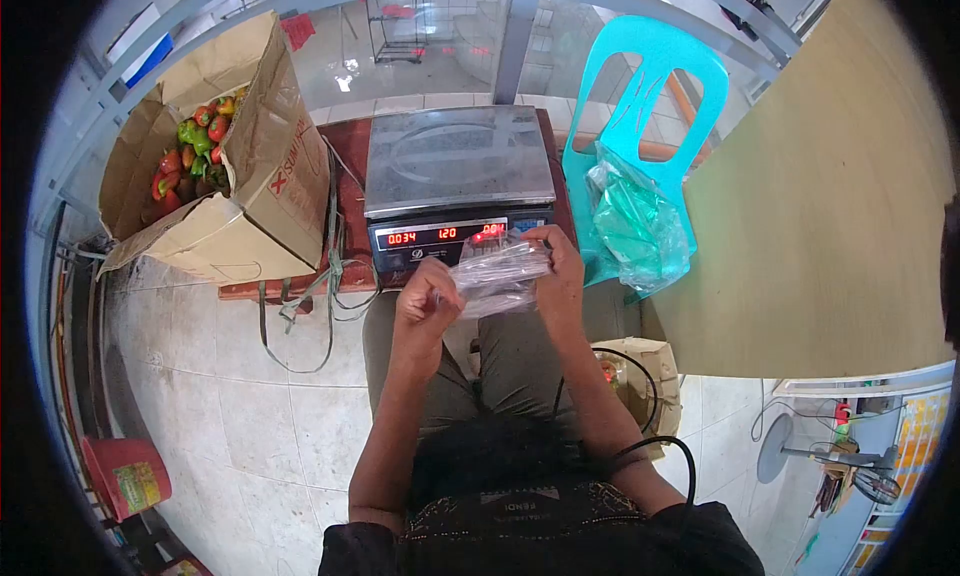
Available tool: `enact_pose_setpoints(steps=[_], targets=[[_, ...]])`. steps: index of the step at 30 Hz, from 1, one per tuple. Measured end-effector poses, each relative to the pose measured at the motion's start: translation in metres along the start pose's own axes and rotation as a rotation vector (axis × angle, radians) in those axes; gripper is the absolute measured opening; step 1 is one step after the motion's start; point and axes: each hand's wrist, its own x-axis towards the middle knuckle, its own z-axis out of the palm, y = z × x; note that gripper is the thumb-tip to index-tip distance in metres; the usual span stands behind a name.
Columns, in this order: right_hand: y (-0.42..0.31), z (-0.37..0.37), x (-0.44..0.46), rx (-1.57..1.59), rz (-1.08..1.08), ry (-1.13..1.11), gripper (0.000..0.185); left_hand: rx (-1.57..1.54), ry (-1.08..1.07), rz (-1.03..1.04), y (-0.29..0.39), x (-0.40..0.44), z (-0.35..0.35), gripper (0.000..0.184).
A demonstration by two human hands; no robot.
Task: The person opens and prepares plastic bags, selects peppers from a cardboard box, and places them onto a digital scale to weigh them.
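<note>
A stack of clear plastic bags (500, 266) is stretched between my two hands, above my lap and just in front of the scale. My left hand (430, 298) pinches its left end with curled fingers. At the right end, my right hand (556, 266) grips the upper corner. Behind them stands a digital scale (460, 166) with a bare metal platform and a lit red display (447, 234). The bags partly cover the display's right part.
To the left, an open cardboard box (285, 191) holds red and green bell peppers (203, 141). A turquoise plastic chair (690, 86) carries a plastic bag with green contents (640, 226). A wooden table (810, 226) fills the right; a small carton (655, 376) sits below.
</note>
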Motion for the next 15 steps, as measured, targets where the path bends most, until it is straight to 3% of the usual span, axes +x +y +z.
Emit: enact_pose_setpoints(steps=[2, 5, 8, 12, 15], targets=[[0.006, -0.001, 0.001, -0.033, -0.022, -0.013, 0.033, 0.399, -0.112, 0.217, -0.012, 0.006, -0.015, 0.029], [0.002, 0.003, -0.003, -0.012, 0.009, -0.047, 0.029, 0.817, 0.157, 0.237, 0.008, 0.005, 0.014, 0.028], [-0.029, 0.004, -0.011, -0.136, 0.172, -0.134, 0.044, 0.981, 0.210, 0.222, 0.006, 0.005, 0.014, 0.035], [-0.033, 0.009, -0.024, -0.026, -0.220, -0.207, 0.052, 1.004, 0.220, 0.197, 0.018, 0.012, 0.016, 0.036], [-0.023, -0.003, -0.023, -0.192, -0.405, -0.430, 0.050, 1.036, 0.159, 0.210, 0.022, 0.016, 0.015, 0.037]])
